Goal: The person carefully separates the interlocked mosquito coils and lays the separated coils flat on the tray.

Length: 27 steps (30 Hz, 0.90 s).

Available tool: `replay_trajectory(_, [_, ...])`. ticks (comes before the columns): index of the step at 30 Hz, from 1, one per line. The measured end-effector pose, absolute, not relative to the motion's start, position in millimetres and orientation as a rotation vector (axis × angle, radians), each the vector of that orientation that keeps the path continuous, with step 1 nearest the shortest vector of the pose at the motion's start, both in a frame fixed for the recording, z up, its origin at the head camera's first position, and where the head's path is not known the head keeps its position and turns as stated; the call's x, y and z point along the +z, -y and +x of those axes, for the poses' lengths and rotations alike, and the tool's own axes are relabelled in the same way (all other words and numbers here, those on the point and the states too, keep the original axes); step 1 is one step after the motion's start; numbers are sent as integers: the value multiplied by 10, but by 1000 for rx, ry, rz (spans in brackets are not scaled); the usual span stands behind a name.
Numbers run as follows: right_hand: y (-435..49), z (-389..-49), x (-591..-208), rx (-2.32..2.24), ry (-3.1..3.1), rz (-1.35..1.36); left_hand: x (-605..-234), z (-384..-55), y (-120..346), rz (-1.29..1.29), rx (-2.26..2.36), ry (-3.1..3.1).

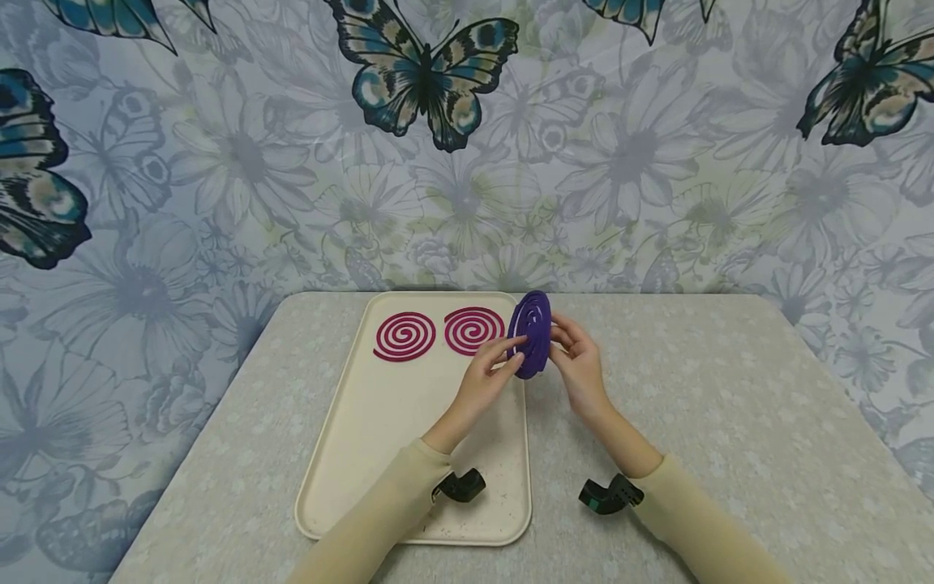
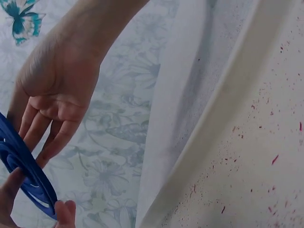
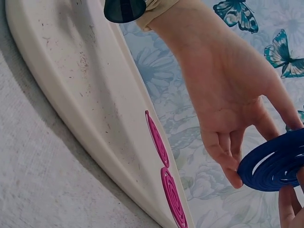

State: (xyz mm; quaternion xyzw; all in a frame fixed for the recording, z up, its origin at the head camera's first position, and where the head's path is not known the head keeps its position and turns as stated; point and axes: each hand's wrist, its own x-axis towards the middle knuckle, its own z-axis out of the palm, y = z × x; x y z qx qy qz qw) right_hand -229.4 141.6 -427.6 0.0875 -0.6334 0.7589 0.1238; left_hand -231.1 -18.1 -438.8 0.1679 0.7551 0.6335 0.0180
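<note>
Raised over the right edge of the tray, a purple-blue spiral mosquito coil [image 1: 538, 332] stands nearly on edge between both hands. My left hand [image 1: 481, 385] grips its near left side, with fingertips on the spiral's face. Opposite, my right hand [image 1: 582, 369] holds it from the right, partly hidden behind it. In the left wrist view the coil [image 2: 29, 173] shows gaps between its rings, and the right hand [image 2: 59, 85] reaches its rim. The right wrist view shows the left hand [image 3: 232, 104] with fingers at the rim of the coil [image 3: 270, 164].
Two magenta coils [image 1: 404, 337] [image 1: 470, 331] lie side by side at the far end of the cream tray [image 1: 409, 454]. Dark red crumbs [image 2: 275, 159] are scattered on the tray's near part. A butterfly-patterned wall [image 1: 467, 195] rises behind the table [image 1: 700, 389].
</note>
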Motion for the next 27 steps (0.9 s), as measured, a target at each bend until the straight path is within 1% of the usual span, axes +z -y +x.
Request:
replay_trajectory(6, [-1390, -2302, -4308, 2182, 1931, 262, -4374, -2283, 172, 450, 1904, -2492])
replay_trajectory(13, [-1387, -2320, -4333, 2229, 1930, 91, -4372, -2255, 149, 467, 1932, -2453])
replay_trajectory(19, [-1408, -2341, -4343, 2523, 2074, 73, -4379, -2246, 149, 459, 1925, -2345])
replay_trajectory(22, [-1426, -2327, -4348, 2701, 2041, 117, -4354, -2244, 155, 470, 1966, -2296])
replay_trajectory(27, [-1445, -2333, -4377, 2865, 1873, 183, -4154, -2172, 211, 451, 2051, -2284])
